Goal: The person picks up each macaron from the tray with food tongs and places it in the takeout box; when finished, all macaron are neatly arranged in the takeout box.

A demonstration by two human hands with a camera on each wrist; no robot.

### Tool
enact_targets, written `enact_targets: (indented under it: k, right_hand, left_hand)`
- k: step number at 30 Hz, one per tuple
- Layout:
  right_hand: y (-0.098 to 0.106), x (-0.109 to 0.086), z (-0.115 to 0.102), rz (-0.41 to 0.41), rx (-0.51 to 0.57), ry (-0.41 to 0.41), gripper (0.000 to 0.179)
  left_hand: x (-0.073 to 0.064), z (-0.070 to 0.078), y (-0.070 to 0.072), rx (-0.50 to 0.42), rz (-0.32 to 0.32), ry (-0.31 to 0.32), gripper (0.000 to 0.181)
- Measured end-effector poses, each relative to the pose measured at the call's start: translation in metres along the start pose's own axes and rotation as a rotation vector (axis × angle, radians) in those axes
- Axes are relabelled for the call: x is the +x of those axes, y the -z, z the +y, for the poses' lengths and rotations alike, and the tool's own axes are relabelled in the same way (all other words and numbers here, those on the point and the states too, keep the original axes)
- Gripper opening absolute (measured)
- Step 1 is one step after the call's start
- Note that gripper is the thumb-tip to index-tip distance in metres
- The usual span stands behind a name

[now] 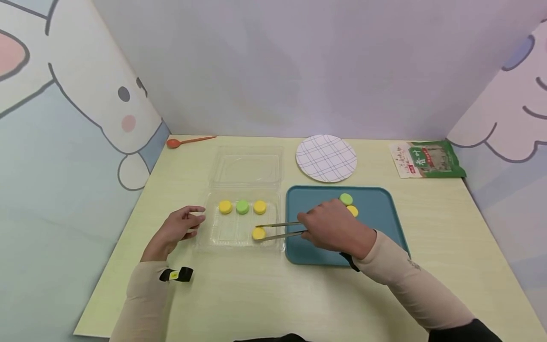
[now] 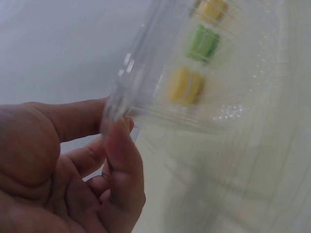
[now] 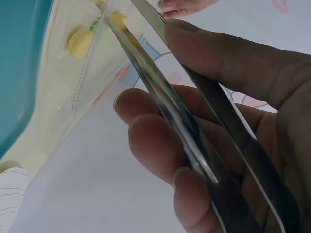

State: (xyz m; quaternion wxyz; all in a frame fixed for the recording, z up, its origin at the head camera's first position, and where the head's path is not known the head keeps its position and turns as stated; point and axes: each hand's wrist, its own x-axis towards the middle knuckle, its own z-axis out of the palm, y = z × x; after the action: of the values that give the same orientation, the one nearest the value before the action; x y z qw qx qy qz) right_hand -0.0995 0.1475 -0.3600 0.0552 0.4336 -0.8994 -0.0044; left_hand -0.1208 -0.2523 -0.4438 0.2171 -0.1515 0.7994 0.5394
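My right hand [image 1: 335,225] grips metal tweezers [image 3: 165,104]. Their two tips straddle a yellow macaron [image 1: 259,233] at the lower right of the clear plastic container [image 1: 228,230]; whether they press on it I cannot tell. Along the container's back part sit a yellow macaron [image 1: 225,206], a green macaron [image 1: 242,207] and another yellow macaron [image 1: 259,207]. At the container's left side, my left hand [image 1: 178,229] pinches its rim between thumb and finger, as the left wrist view shows. A green macaron [image 1: 345,199] and a yellow macaron [image 1: 352,210] lie on the blue tray [image 1: 378,209], partly behind my right hand.
The container's hinged lid [image 1: 248,167] lies folded back. Behind the tray is a round checked plate [image 1: 326,158]. A red spoon [image 1: 188,141] lies at the far left, and a green-and-white food packet [image 1: 429,159] at the far right. Walls border the table's back and sides.
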Motion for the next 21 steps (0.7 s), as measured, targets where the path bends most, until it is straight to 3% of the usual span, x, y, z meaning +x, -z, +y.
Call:
enact_targets:
  k: [8,21]
  right_hand:
    - [0.002,-0.005,0.003,0.025,0.033,-0.024,0.047]
    - [-0.018,-0.027,0.008,0.038,0.183,-0.16,0.028]
  left_hand:
    - [0.0,-0.001,0.0,0.004,0.0,-0.008,0.047]
    - [-0.002,0.0,0.0,-0.001,-0.001,-0.003,0.047]
